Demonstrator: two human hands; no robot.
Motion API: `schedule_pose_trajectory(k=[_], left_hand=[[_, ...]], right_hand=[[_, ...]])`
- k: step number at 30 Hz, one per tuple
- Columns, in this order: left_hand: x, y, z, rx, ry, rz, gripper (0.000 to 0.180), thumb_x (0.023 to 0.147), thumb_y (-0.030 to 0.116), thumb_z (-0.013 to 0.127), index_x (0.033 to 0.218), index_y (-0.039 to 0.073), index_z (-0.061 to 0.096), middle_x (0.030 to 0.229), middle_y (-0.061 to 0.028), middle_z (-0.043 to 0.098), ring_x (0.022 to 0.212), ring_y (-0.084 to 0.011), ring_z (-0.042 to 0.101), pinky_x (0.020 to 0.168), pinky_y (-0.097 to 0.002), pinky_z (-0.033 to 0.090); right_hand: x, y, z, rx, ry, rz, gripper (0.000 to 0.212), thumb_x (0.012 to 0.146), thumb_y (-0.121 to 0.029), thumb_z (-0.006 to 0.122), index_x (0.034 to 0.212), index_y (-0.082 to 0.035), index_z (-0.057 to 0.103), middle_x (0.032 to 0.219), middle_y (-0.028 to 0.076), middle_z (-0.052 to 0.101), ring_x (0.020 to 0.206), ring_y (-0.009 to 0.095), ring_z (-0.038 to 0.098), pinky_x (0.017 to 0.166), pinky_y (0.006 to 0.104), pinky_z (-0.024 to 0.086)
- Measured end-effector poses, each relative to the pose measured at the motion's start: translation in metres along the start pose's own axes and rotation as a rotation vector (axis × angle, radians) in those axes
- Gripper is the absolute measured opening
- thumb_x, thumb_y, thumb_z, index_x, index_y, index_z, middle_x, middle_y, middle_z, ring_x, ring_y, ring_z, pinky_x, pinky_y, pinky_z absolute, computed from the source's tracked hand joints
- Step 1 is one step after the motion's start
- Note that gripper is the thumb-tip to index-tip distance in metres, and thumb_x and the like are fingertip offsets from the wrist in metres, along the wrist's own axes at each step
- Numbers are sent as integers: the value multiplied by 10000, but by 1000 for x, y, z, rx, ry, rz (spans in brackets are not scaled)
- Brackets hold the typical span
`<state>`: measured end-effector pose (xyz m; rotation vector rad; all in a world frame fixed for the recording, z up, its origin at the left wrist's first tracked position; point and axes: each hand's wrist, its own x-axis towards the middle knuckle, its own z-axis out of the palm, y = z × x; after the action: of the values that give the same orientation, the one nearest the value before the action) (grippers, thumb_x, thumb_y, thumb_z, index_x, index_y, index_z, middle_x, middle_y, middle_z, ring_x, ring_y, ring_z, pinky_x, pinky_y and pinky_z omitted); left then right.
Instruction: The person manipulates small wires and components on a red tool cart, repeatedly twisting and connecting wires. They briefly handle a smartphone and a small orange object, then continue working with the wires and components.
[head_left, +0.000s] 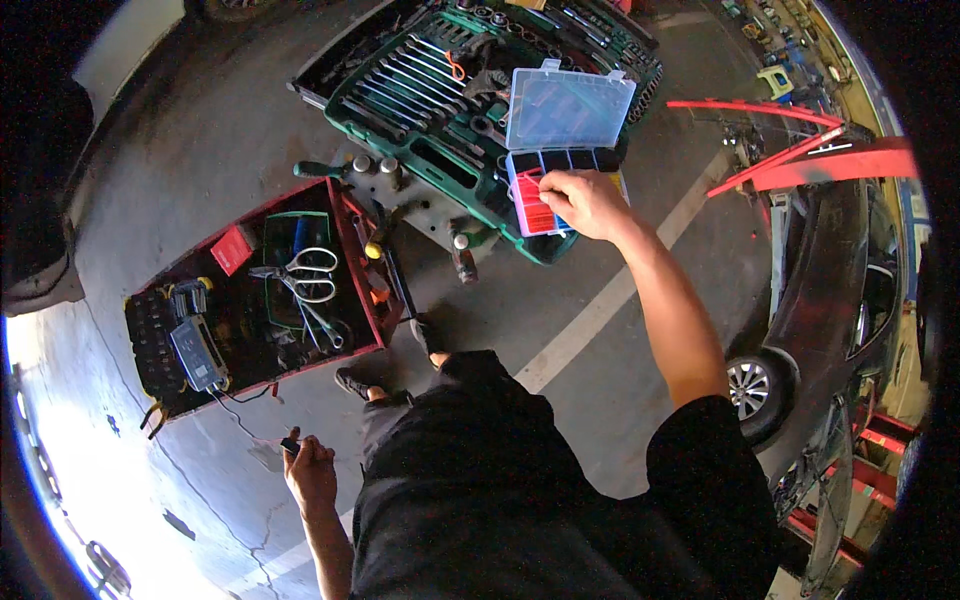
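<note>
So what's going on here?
The right hand is down at the red pieces in a divided plastic box, whose clear lid stands open. The box appears to rest on the green tool case. The left hand, off to the side, grips a small dark object. Scissors lie in the red-sided tray.

Wearing a black top (540, 520) with loose short sleeve (705, 455), dark legwear (392, 425) and dark shoes (353, 382); bare at left hand (313, 472) and right hand (592, 205).
</note>
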<state>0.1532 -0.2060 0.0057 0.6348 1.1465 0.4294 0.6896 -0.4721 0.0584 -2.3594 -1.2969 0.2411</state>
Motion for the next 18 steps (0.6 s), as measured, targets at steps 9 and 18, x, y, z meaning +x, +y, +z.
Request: schedule_pose_trajectory(k=[9,18], left_hand=[[9,3,-7,-67,46,-104,275,936,111,551,1198,47,499,782,-32,544,602,-130,478,600,-303,409],[4,9,7,-45,91,-61,225,965,153,527,1180,89,516,782,-35,547,555,-125,424,562,-300,383]], right_hand=[[11,12,-26,99,105,206,203,889,-143,607,1072,-65,643,901,143,691,779,259,677,699,344,519],[17,39,-47,-34,50,262,178,875,-151,620,1035,-84,660,913,121,697,808,245,681,706,346,518]])
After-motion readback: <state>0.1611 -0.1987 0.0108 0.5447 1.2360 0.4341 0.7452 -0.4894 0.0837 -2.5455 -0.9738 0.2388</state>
